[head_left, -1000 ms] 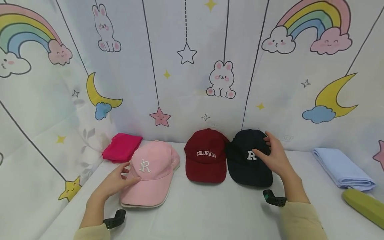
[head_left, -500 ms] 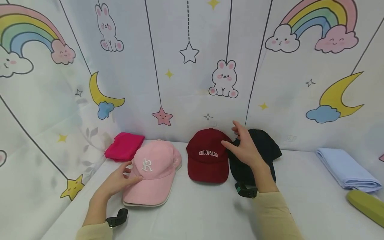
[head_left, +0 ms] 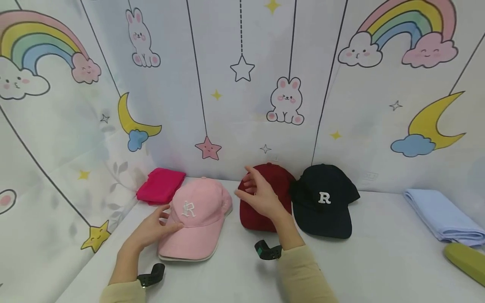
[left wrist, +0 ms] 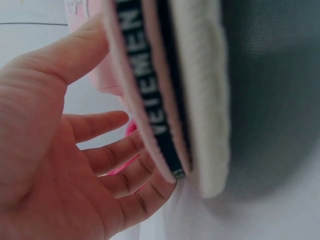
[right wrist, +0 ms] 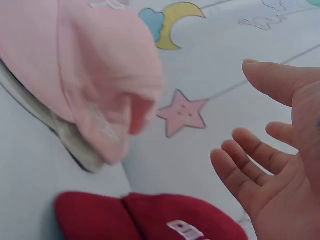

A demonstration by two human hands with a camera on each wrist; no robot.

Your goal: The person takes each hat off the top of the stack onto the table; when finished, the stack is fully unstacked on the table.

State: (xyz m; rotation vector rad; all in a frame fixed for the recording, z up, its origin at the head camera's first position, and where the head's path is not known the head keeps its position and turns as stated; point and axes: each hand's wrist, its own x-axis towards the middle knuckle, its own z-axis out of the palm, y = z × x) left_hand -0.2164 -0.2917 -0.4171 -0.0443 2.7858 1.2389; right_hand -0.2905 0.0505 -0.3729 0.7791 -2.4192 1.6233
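A pink cap (head_left: 197, 240) with a white letter R lies at left, a cream layer showing under its brim. My left hand (head_left: 147, 229) is at its left side, thumb at the front panel and fingers loosely bent. The left wrist view shows a lettered dark band (left wrist: 145, 65) along the pink edge, beside the cream edge (left wrist: 205, 100). My right hand (head_left: 261, 198) passes in front of the maroon cap (head_left: 278, 176), hiding its lettering; thumb and fingers are spread, holding nothing. A black cap (head_left: 326, 219) with a white R lies to the right.
A bright pink folded cloth (head_left: 161, 185) lies behind the pink cap. On the right are a folded light blue cloth (head_left: 443, 216) and a long green object (head_left: 466, 261). A patterned curtain (head_left: 250, 139) stands right behind the row of caps.
My right hand has moved left, from the black cap past the maroon one, uncovering the black cap. My left hand stays at the pink cap. The head view has shifted slightly.
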